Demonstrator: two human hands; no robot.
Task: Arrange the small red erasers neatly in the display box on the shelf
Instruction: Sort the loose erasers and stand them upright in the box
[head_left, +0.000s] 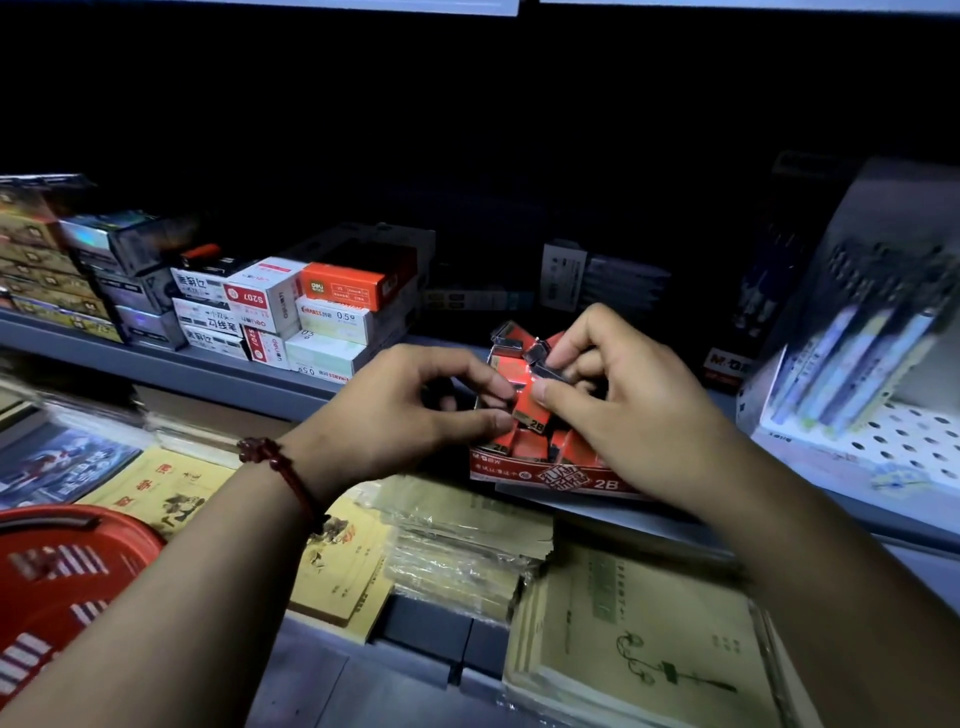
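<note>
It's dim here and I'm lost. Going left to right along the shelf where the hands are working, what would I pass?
Along it: brown boxes → orange box → left hand → eraser → right hand → pen rack.

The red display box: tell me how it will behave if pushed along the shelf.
The display box looks like thin card, so its walls would probably flex. Low and wide, it should slide rather than tip. The erasers lie heaped loosely, so some may spill.

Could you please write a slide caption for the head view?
Left hand and right hand pinch red erasers over the display box on a shelf.
</note>
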